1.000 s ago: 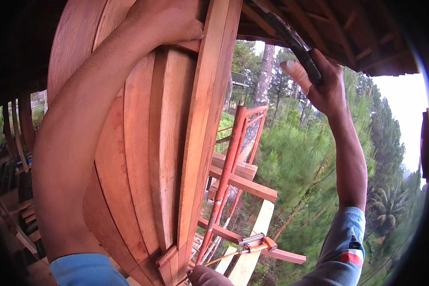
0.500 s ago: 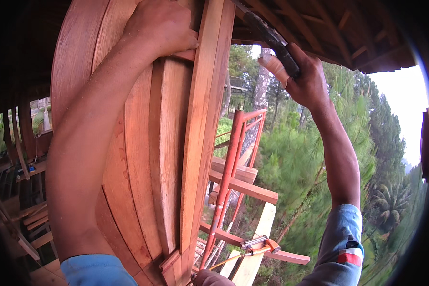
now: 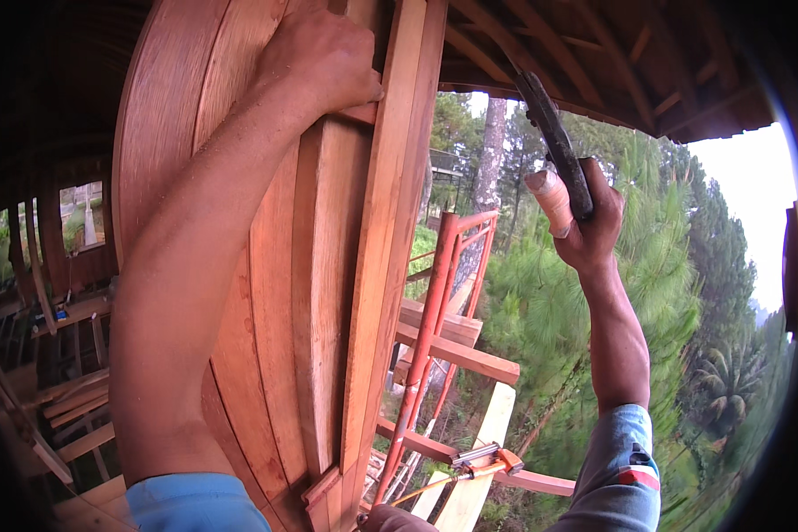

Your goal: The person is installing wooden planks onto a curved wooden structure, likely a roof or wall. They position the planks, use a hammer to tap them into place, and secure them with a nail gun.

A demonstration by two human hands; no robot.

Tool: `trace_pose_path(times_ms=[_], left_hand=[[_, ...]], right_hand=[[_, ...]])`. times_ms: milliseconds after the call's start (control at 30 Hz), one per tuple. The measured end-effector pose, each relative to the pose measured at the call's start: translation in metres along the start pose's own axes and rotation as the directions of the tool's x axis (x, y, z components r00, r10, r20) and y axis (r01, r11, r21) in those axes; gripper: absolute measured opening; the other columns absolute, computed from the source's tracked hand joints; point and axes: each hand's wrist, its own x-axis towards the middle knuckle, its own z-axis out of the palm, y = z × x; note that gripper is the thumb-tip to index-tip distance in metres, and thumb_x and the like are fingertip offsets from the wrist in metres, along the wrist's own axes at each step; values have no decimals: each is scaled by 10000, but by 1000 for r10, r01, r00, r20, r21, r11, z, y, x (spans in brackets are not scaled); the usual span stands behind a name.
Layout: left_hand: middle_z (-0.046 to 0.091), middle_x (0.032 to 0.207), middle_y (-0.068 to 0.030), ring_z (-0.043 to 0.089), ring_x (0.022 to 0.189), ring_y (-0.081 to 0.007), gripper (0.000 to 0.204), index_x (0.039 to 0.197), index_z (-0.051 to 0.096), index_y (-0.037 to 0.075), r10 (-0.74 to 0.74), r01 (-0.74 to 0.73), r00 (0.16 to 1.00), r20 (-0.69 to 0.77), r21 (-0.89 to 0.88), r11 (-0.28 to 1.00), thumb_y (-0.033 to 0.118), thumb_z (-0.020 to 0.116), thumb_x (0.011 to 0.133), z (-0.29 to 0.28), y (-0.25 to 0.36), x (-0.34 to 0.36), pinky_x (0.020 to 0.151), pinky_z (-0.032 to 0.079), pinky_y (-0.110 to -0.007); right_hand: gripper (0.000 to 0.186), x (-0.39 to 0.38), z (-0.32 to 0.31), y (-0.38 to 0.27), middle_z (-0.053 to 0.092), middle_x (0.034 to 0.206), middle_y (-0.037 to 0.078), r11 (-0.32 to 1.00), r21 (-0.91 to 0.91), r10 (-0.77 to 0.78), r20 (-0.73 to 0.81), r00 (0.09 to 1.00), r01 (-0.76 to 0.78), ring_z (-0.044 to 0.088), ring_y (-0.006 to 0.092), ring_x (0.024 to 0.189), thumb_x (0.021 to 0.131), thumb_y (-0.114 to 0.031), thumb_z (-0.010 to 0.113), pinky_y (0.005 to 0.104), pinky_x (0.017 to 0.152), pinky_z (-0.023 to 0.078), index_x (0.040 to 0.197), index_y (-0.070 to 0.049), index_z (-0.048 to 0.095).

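High on a curved wall of reddish-brown planks point(image 3: 270, 293), my left hand point(image 3: 324, 64) is closed at the edge of a long upright wooden strip point(image 3: 379, 239). Beneath its fingers shows a short wooden block point(image 3: 361, 113), which it appears to grip; some fingertips are hidden. Out to the right, my right hand point(image 3: 591, 222) wraps round the black handle of a tool point(image 3: 554, 137) that points up and left. The tool's far end is hard to make out against the dark roof. A pale wrap covers my right thumb.
Red scaffold tubing point(image 3: 430, 346) stands right of the planks, with wooden beams point(image 3: 457, 353) across it. An orange bar clamp point(image 3: 505, 459) sits on a pale board point(image 3: 479, 479) low down. Roof rafters point(image 3: 585, 66) hang overhead; trees lie beyond. Loose timber point(image 3: 80, 399) is at the left.
My right hand has swung down and a little to the right with the black-handled tool, away from the planks. The left hand keeps its place on the wood; the view has shifted slightly.
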Motion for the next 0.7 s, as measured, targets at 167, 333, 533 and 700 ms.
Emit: trace_pose_path(times_ms=[167, 333, 533, 700], left_hand=[[737, 866, -220, 727, 859, -369, 414, 854, 789, 15, 21, -21, 1000, 9, -19, 1000, 412, 692, 782, 2, -6, 4, 809, 581, -453], [736, 874, -223, 726, 868, -374, 410, 838, 783, 12, -16, 16, 1000, 13, -56, 998, 405, 672, 800, 3, -5, 2, 816, 578, -459], [734, 868, -221, 725, 872, -370, 418, 841, 777, 8, 12, -13, 1000, -22, -32, 999, 410, 665, 815, 9, -10, 2, 821, 577, -458], [737, 875, -212, 725, 883, -361, 428, 851, 776, 11, 42, -42, 999, 16, -22, 999, 424, 677, 811, 7, -12, 0, 811, 578, -458]], right_hand=[[467, 22, 26, -15, 546, 549, 36, 996, 40, 80, -49, 996, -78, 535, 105, 510, 900, -445, 784, 309, 481, 425, 822, -32, 580], [494, 34, 55, -17, 514, 526, 55, 992, 106, 73, -111, 991, -62, 520, 137, 484, 918, -476, 753, 326, 473, 407, 811, -34, 561], [531, 56, 84, -37, 503, 493, 91, 991, 27, 134, -112, 985, -132, 545, 252, 435, 946, -516, 695, 385, 461, 430, 798, -27, 550], [513, 33, 88, -46, 526, 526, 72, 967, 84, 248, -105, 963, -240, 534, 172, 487, 945, -509, 701, 354, 486, 427, 828, -21, 593]])
